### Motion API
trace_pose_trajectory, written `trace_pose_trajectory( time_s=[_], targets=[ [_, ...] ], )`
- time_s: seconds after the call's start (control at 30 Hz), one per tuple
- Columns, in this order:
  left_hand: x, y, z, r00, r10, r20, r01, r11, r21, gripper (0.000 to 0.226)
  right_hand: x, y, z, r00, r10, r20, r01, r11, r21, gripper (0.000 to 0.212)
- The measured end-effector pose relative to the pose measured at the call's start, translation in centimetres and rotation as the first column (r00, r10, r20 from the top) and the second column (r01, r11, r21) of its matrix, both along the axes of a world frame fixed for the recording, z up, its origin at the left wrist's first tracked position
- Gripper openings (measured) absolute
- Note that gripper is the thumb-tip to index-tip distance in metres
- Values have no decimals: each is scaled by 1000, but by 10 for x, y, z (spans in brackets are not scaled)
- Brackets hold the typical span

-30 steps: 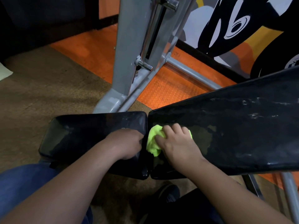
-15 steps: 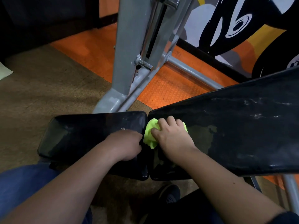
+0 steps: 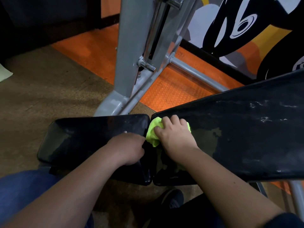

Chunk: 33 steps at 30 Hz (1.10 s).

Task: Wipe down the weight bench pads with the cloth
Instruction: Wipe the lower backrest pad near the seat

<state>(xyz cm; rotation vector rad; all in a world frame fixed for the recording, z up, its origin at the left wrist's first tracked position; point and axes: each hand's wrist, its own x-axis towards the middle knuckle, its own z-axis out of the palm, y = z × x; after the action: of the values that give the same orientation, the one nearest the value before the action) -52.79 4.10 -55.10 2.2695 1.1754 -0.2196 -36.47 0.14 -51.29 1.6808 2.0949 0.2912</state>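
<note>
Cloth (image 3: 152, 134) has crept up and left over the last second: bunched lime-green wad now sits at the far corner of the back pad (image 3: 238, 139), right against the seam with the seat pad (image 3: 92, 137), where a second ago it lay nearer the middle of that pad's end. Right hand (image 3: 175, 137) presses it flat, fingers together and curled over the wad, clamped on the cloth against the vinyl. Left hand (image 3: 128, 149) has not moved: it rests on the seat pad's near-seam end, fingers curled under in a loose fist, holding nothing visible, likely bracing. Read: stroke is working along the seam end of the back pad, short passes only. Dull patchy area just right of the right hand looks like either damp film or worn vinyl; cannot tell which. White streaks further up the back pad are untouched, and the seat pad shows smears too, so most of the job appears left. Next move probably calls for longer sweeps up the incline, then a switch to the seat pad. Grey frame upright (image 3: 130, 51) stands behind, well apart from both hands.
</note>
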Motion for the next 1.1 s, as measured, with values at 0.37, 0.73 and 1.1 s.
trace_pose_trajectory(
  time_s=[0.37,0.73,1.1],
  targets=[
    [2,0,1,1000,-1,-19,1,1000,-10,15,9,9,-5,998,52,-18,-53,998,-16,44],
    [-2,4,2,1000,10,14,-10,1000,5,17,20,26,-1,999,32,-33,-31,999,32,37],
    [0,6,2,997,61,36,-61,998,-10,15,19,53,-2,999,-44,-13,45,994,97,31]
  ],
)
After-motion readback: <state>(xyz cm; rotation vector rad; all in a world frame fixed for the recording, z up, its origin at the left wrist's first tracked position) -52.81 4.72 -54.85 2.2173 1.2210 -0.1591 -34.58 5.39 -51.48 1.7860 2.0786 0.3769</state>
